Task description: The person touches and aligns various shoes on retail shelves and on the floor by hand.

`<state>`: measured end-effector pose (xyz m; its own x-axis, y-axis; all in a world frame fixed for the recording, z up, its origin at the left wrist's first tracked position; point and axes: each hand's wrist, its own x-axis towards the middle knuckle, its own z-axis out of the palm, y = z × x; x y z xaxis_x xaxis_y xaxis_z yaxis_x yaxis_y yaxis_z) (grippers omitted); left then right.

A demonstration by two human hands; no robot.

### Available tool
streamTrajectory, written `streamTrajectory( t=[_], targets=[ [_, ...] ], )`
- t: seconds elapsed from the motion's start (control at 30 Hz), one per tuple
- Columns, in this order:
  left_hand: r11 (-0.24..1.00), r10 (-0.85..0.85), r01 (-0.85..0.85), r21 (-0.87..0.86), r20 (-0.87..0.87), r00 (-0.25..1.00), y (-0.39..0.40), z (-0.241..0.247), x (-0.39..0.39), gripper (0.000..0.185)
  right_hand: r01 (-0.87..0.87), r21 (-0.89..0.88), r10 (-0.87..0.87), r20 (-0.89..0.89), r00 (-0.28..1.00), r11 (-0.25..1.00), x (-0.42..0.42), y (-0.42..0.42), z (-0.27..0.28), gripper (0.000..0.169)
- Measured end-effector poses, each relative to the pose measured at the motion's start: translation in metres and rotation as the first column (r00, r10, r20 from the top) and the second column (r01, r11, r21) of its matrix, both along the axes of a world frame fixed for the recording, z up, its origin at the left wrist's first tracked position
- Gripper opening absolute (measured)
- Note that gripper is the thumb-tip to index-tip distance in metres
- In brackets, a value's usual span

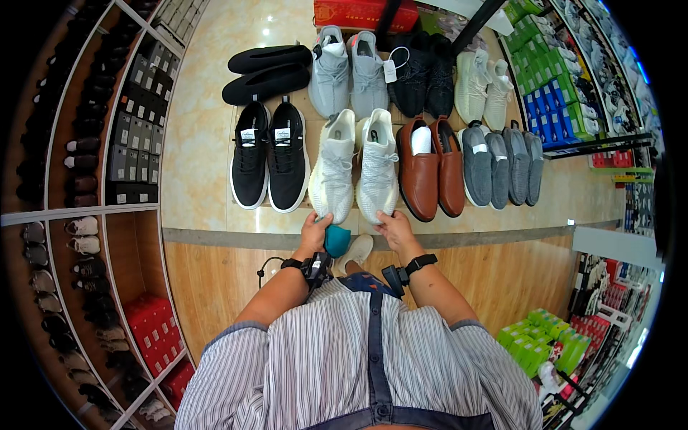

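A pair of white knit lace-up sneakers lies with toes towards me. My left hand is at the toe of the left white sneaker, thumb on its upper, and also holds a teal cloth that bulges out beside the thumb. With thumb on top, my right hand grips the toe of the right white sneaker. Black lace-up sneakers with white soles stand to the left of the pair. Brown leather loafers are close on the right. The fingers under both toes are mostly hidden.
Grey slip-ons end the front row. Behind it are black flat shoes, grey sneakers, black sneakers and cream sneakers. A shoe shelf stands left; stacked green boxes rise at right. A red box lies at the back.
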<state>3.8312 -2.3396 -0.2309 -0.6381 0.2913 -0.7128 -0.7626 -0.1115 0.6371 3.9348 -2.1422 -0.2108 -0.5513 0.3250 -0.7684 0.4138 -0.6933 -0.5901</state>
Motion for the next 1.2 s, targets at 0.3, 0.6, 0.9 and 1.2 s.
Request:
streamTrajectory(
  t=[0.3, 0.6, 0.9, 1.2],
  targets=[
    [0.99, -0.14, 0.139, -0.033, -0.013, 0.99, -0.01, -0.003, -0.006, 0.038, -0.011, 0.018, 0.011, 0.025, 1.0, 1.0, 0.003, -0.01, 0.006, 0.031],
    [0.853, -0.517, 0.518, -0.06, 0.024, 0.855, -0.024, 0.012, -0.032, 0.045, -0.156, 0.113, 0.148, 0.078, 0.986, 0.981, 0.009, -0.008, 0.02, 0.036],
    [0.406, -0.914, 0.91, -0.085, -0.009, 0.406, -0.013, 0.086, -0.04, 0.033, 0.163, 0.062, -0.169, 0.102, 0.98, 0.985, 0.092, 0.053, 0.048, 0.03],
    [0.395, -0.915, 0.918, -0.022, -0.102, 0.391, 0.07, 0.092, 0.003, 0.043, 0.311, 0.156, -0.326, 0.084, 0.942, 0.938, 0.136, 0.131, 0.053, 0.031]
  ],
)
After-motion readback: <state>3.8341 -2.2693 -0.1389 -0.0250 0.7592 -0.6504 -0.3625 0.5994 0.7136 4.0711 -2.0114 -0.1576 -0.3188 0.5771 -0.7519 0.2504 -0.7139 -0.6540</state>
